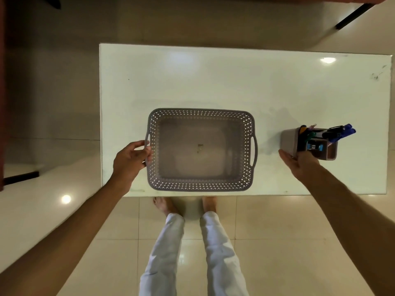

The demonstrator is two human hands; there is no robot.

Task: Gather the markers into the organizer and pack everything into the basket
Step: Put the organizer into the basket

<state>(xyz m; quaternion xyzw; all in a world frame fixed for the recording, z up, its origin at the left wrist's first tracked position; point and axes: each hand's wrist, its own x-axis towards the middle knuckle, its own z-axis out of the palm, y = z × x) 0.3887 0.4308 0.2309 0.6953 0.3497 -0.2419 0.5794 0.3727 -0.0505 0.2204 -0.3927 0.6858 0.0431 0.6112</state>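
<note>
Basket [202, 184] handle pinched by L hand [130, 159] fingers; organizer [288, 139] w/ markers [339, 132] touched by R hand [302, 162], fingers spread wide, on desk [213, 82].

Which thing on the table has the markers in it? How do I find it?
Start at the white table and find the big grey basket in the middle. Look right of it, past its handle, near the right hand: the small grey organizer. Unlike the basket, its walls are solid, and markers poke out of it.
</note>
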